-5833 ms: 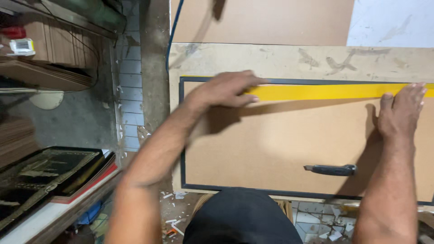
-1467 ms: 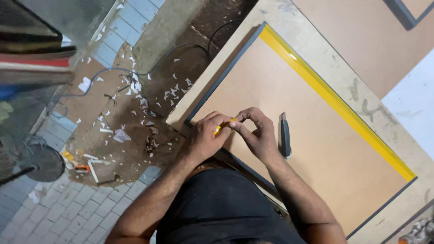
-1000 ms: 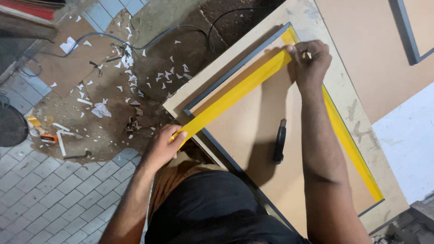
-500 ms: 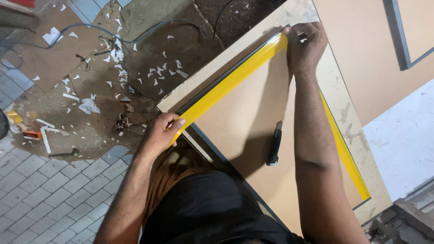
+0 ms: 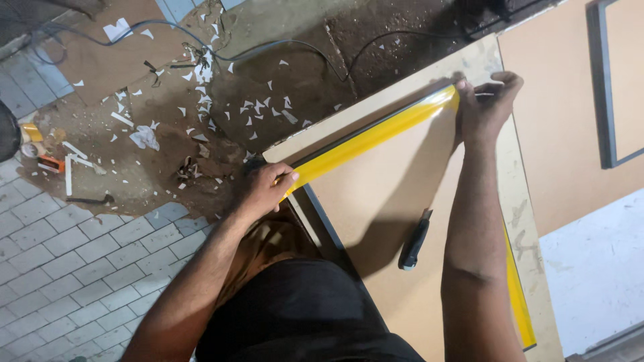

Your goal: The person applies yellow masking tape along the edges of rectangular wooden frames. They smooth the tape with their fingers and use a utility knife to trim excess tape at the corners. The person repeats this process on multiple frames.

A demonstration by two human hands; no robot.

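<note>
1. Stretching along the upper edge of the brown panel (image 5: 402,201), a yellow tape strip (image 5: 372,137) is held taut.
2. Its near end is pinched in the closed left hand (image 5: 265,191).
3. Its far end is pressed down at the corner by the curled right hand (image 5: 486,104).
4. A black utility knife (image 5: 414,240) lies on the panel beside the right forearm.
</note>
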